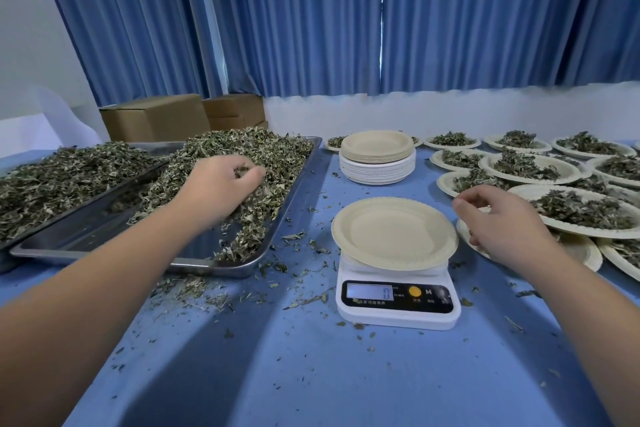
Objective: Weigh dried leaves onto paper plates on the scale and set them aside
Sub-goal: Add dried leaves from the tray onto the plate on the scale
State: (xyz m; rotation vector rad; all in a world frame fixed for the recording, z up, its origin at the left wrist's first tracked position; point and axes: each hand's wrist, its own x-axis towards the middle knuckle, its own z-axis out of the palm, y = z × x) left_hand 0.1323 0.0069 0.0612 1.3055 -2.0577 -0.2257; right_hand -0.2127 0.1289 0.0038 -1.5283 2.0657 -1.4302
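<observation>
A white digital scale (398, 302) stands on the blue table, its display reading 0. On it lies an empty cream paper plate (394, 233). To the left, a steel tray (242, 263) holds a heap of dried leaves (242, 149). My left hand (221, 187) is in the heap, fingers curled round a bunch of leaves. My right hand (502, 222) hovers just right of the plate on the scale, fingers loosely curled, holding nothing that I can see.
A stack of empty paper plates (377, 158) stands behind the scale. Several plates filled with leaves (533, 166) cover the right side. A second tray of leaves (62, 177) lies at far left, cardboard boxes (156, 118) behind it. Leaf crumbs litter the blue tablecloth (311, 374).
</observation>
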